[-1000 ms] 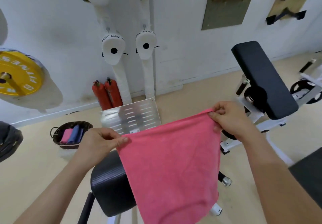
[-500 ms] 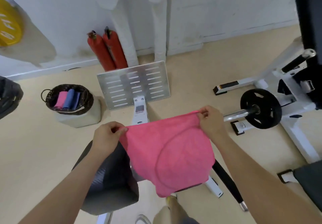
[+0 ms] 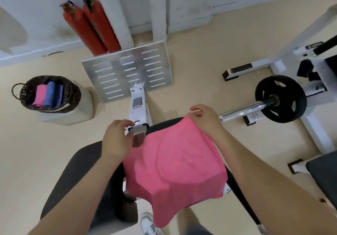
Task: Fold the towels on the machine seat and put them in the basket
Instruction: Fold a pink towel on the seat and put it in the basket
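Note:
A pink towel [image 3: 178,163] lies draped over the black machine seat [image 3: 73,178], and its near end hangs over the seat's front edge. My right hand [image 3: 206,121] pinches the towel's far right corner, with one finger lifted. My left hand [image 3: 116,138] hovers at the towel's far left edge with loosely curled fingers; whether it grips the cloth is hidden. The dark woven basket [image 3: 27,90] stands on the floor at the left. It holds folded pink and blue towels.
The basket sits on a pale block [image 3: 80,110]. A perforated metal footplate [image 3: 127,72] and two red cylinders [image 3: 91,26] stand ahead by the wall. A barbell plate [image 3: 280,98] and a white frame are at the right. My shoe [image 3: 149,223] shows below.
The towel, held up by its two top corners, has come down onto the seat and now lies spread over it. Both hands moved lower and my view tipped downward.

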A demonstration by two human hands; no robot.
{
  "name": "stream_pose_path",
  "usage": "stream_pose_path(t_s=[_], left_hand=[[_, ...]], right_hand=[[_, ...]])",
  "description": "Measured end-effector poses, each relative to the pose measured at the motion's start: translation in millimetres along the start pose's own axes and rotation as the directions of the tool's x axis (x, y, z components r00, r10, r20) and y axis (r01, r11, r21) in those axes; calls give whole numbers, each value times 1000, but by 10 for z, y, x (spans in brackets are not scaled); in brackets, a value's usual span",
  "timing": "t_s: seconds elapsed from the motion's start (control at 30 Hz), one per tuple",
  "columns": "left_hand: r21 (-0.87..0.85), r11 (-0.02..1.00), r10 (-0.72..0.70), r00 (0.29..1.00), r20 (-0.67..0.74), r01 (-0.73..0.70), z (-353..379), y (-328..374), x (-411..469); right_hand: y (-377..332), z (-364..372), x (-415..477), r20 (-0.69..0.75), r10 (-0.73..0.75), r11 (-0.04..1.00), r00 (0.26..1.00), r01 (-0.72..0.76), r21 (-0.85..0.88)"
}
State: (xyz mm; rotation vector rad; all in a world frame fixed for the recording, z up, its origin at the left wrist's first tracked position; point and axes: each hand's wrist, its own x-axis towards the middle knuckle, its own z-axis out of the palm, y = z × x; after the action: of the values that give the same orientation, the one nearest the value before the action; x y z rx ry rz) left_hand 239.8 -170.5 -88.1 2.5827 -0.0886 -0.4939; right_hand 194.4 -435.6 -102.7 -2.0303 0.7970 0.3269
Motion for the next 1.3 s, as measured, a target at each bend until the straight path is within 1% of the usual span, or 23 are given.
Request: stream_pose_path(t_s=[0.03,0.07,0.1,0.17,0.23,0.27,0.33,0.4,0.5,0.53,0.73,0.83,0.9,0.97,1.1,1.17,1.3], left_hand=[[-31,995,92,995,49,-90,60,171,-39],[-60,980,195,974,114,-190,124,360,-82],[-84,953,303,934,186,-292,192,558,-124],[-124,875,483,817,314,-469,325,926,-166],[-148,787,599,684,415,-599,462,1217,-115],[-154,746,632,617,469,-648,519,1322,-80],[-110,680,634,506,586,-725,603,1479,-12],[-34,631,586,448,675,-775,655,1573,21],[29,586,526,407,747,-810,681,1681,24],[35,571,521,395,757,-820,678,1717,20],[80,506,443,338,830,-859,632,1898,0],[69,459,413,281,867,-886,598,1956,-34],[51,420,408,239,881,-906,593,1979,-59],[47,386,407,216,887,-921,596,1998,-91],[15,383,423,190,886,-924,613,2036,-108],[-4,367,424,163,891,-930,622,2060,-107],[-15,282,426,111,898,-959,638,2118,-132]], right_hand=[[36,-56,-71,-5,9,999,1000,-8,50],[77,-139,-188,-36,16,994,999,-12,105],[134,-243,-347,-82,21,989,996,-8,150],[253,-447,-780,-162,36,981,986,-3,195],[370,-561,-1253,-187,56,973,981,-11,232],[424,-560,-1459,-173,73,967,982,-27,253],[552,-454,-1748,-146,107,960,983,-64,273],[688,-301,-1901,-171,138,955,976,-85,285],[838,-145,-1991,-200,128,970,972,-80,230],[868,-115,-2005,-202,141,966,969,-90,244],[938,-36,-2008,-192,235,897,953,-136,422],[973,-26,-1981,-222,244,877,944,-117,467],[998,-17,-1960,-242,234,879,942,-99,465],[1011,-1,-1950,-261,229,878,938,-83,472],[1003,38,-1939,-294,219,874,930,-53,483],[1004,41,-1935,-301,213,876,930,-45,480],[975,33,-1930,-306,214,878,927,-45,477]])
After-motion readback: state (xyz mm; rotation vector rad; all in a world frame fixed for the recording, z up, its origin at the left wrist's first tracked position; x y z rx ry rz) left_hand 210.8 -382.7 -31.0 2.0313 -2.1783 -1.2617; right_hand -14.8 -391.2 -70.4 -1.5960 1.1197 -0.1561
